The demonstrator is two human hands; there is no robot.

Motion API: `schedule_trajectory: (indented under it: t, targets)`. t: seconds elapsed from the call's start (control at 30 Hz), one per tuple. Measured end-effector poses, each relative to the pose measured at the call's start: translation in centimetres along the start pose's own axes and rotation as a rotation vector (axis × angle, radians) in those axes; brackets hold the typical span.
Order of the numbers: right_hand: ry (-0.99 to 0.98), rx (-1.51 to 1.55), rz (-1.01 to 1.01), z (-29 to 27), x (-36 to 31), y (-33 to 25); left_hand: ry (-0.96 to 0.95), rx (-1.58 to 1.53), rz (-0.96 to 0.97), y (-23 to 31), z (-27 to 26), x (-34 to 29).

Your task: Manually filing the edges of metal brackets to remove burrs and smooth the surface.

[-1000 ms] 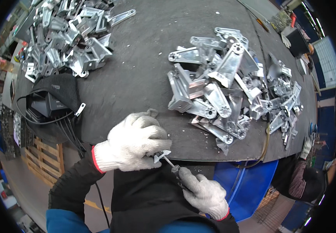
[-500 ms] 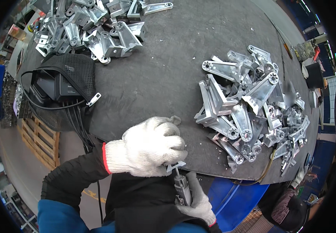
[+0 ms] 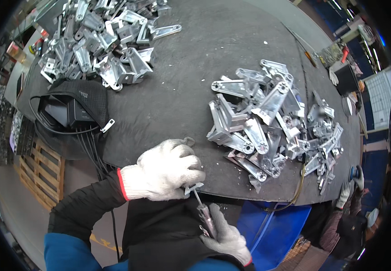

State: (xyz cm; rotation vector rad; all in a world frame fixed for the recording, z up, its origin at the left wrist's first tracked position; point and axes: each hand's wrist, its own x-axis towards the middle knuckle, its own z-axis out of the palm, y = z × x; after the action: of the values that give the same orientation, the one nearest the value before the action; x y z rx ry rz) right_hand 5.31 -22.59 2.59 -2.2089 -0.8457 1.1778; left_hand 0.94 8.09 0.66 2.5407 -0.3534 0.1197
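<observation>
My left hand (image 3: 170, 170), in a white knit glove with a red cuff edge, is closed around a silver metal bracket (image 3: 194, 187). Only one end of that piece shows below the fingers. Gloved as well, my right hand (image 3: 228, 239) grips a slim grey hand tool (image 3: 208, 220) with a thin shaft. The shaft points up and left, and its tip meets or comes very close to the bracket's end; exact contact cannot be made out. Both hands are at the near edge of the dark worktable (image 3: 168, 108).
Silver brackets lie in a right pile (image 3: 258, 131) and a far-left pile (image 3: 91, 45). A black mesh bag (image 3: 78, 106) with cables sits left. Below the table are a blue bin (image 3: 267, 230) and a wooden pallet (image 3: 42, 174). Another person's gloved hand (image 3: 344, 195) shows at far right.
The view has shifted, so the right pile appears further left. My right hand and tool sit slightly lower from the bracket, showing more shaft. Both hands keep their holds.
</observation>
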Motion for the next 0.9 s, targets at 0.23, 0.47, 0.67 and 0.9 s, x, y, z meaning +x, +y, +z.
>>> schedule_trajectory:
  t: [0.23, 0.47, 0.67, 0.9]
  targets:
    - [0.174, 0.05, 0.095, -1.2, -4.5, 1.9, -0.282, 0.246, 0.052, 2.4, -2.7, 4.0]
    - [0.179, 0.281, 0.113, 0.9, -3.7, 4.9, 0.635, -0.309, -0.481, 1.2, 1.9, 0.5]
    - [0.2, 0.231, -0.111, 0.5, -3.3, 4.5, 0.2, 0.358, -0.325, 3.7, -0.5, -0.6]
    - [0.082, 0.269, -0.163, -1.0, -1.8, 2.3, -0.01, 0.468, -0.574, 6.9, 1.5, 1.2]
